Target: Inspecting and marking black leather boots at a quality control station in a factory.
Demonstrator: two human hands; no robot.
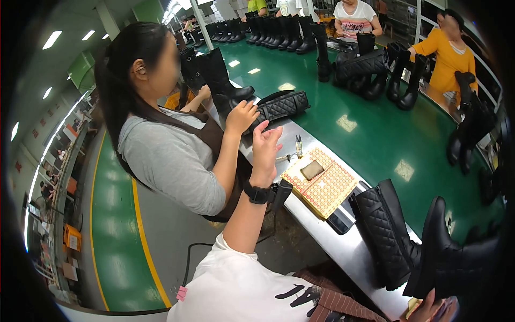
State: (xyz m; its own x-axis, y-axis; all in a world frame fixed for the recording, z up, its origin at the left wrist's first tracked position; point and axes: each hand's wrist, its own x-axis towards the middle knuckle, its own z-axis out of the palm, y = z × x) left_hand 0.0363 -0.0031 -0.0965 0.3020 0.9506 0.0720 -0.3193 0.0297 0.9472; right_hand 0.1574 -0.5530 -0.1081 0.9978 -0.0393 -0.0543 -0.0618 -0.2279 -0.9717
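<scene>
My left hand (264, 144) is raised over the metal edge of the table, fingers apart and lightly bent, with nothing in it. Just beyond it lies a black quilted boot (284, 104), close to a co-worker's hand (242, 117). At the lower right my right hand (427, 308), partly cut off by the frame, grips a smooth black boot (448, 252) from below. Another black quilted boot (383, 228) leans beside that one. Something colourful near my right hand is too cut off to make out.
A yellow patterned box (327, 188) bears a small tan block (312, 170). Small black snips (299, 146) lie next to it, and a phone (340, 221) under its edge. A co-worker in grey (161, 155) stands at my left. Several boots line the green table (343, 145).
</scene>
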